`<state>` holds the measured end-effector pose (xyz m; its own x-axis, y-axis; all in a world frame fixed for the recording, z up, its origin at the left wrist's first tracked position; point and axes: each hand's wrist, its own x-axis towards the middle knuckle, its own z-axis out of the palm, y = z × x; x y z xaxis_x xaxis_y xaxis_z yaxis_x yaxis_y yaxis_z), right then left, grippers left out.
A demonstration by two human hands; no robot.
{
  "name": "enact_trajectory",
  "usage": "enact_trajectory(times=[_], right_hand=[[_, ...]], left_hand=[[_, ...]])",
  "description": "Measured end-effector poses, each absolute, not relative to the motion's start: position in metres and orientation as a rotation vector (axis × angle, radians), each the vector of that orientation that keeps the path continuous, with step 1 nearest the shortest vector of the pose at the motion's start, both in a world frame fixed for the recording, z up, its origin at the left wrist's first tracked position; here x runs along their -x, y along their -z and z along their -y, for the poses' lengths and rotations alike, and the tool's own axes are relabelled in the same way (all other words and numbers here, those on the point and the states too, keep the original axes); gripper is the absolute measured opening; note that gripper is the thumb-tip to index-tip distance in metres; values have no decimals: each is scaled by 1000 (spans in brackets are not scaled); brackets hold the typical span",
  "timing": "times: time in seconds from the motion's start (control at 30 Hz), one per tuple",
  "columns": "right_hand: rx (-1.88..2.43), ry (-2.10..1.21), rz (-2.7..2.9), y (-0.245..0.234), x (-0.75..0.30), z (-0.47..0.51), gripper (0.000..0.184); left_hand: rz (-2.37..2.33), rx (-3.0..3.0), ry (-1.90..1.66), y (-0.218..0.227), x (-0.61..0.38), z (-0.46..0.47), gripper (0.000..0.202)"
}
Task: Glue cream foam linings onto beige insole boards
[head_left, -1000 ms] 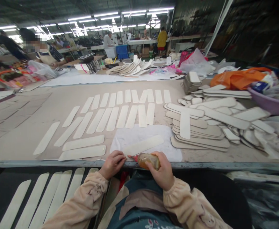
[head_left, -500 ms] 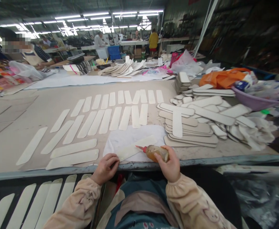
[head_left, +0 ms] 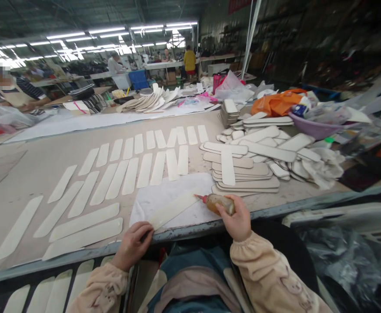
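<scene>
My right hand (head_left: 238, 217) is wrapped round a squeeze bottle (head_left: 221, 204) of amber-brown liquid, tipped on its side. Its red nozzle (head_left: 201, 198) points left, at the far right end of a long pale strip (head_left: 174, 211). This strip lies slanted on a white cloth (head_left: 151, 198) at the table's front edge. At the strip's near left end my left hand (head_left: 135, 243) has its fingers closed on the tip. Two similar strips (head_left: 84, 221) lie just left of the cloth.
Rows of pale strips (head_left: 128, 176) cover the table (head_left: 60, 156). At right are stacked grey-edged pieces (head_left: 245, 171), a purple basin (head_left: 317, 126) and an orange bag (head_left: 275, 103). More strips (head_left: 43, 293) lie below the front edge. A co-worker (head_left: 21, 93) is at far left.
The bottle's nozzle has moved along the strip from about its middle to its far right end. My left hand stays at the near end. The whole view has swung to the right.
</scene>
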<state>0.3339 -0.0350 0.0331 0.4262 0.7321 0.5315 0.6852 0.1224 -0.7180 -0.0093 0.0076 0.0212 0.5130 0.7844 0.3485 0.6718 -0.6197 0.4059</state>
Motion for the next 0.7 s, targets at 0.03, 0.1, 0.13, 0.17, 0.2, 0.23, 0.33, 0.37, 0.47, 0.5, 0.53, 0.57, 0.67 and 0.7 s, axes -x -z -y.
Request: enact_trajectory(times=[0.03, 0.1, 0.13, 0.17, 0.2, 0.23, 0.33, 0.37, 0.47, 0.5, 0.53, 0.57, 0.67, 0.7], right_hand=[[1572, -73, 1276, -35, -332, 36, 27], [1533, -133, 1287, -37, -323, 37, 26], [1508, -166, 1305, -37, -317, 38, 26], [1481, -199, 1331, -37, -309, 39, 26], [1455, -232, 1364, -37, -302, 39, 25], [1431, -262, 1399, -37, -295, 39, 24], [1389, -317, 1472, -35, -283, 38, 22], [1397, -313, 1473, -34, -284, 37, 22], [1472, -221, 1400, -34, -299, 36, 24], [1502, -179, 1369, -34, -307, 36, 25], [1527, -140, 1339, -34, -315, 36, 25], [1547, -107, 1313, -35, -323, 36, 26], [1584, -62, 1243, -37, -339, 37, 28], [1590, -54, 1224, -36, -343, 37, 29]], left_hand=[[-1275, -2524, -745, -21, 10, -8, 8], [-1333, -2498, -718, -20, 11, -8, 10], [-1345, -2490, -699, -19, 13, -9, 11], [-1343, -2487, -679, -18, 14, -9, 10], [-1331, -2487, -661, -17, 15, -10, 10], [-1320, -2488, -649, -17, 16, -10, 10], [-1297, -2497, -622, -20, 18, -10, 14], [-1291, -2499, -608, -22, 18, -9, 16], [-1297, -2476, -574, -26, 16, -8, 18], [-1322, -2452, -573, -26, 15, -8, 17], [-1361, -2414, -575, -26, 15, -8, 16], [-1414, -2360, -582, -25, 14, -8, 15], [-1568, -2134, -641, -19, 13, -13, 23], [-1605, -2061, -666, -18, 12, -15, 29]])
